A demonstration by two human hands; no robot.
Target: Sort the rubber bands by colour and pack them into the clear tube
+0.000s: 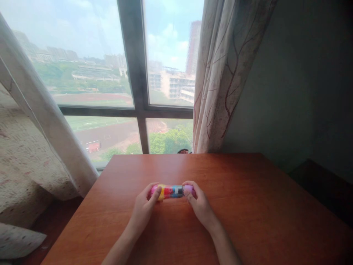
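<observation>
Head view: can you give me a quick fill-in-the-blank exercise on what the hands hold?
1. The lilac end of the multicoloured item is in the ____ hand.
2. The left hand holds the opposite end, which is coloured ____.
3. Altogether, ____ hands hold the item.

Missing words: right; pink; two.

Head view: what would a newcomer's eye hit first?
Probably the bright window, filling the upper left and middle. Next, the multicoloured pack, just below the picture's centre, held at its two ends by the left hand and right hand, against the reddish-brown table.
</observation>
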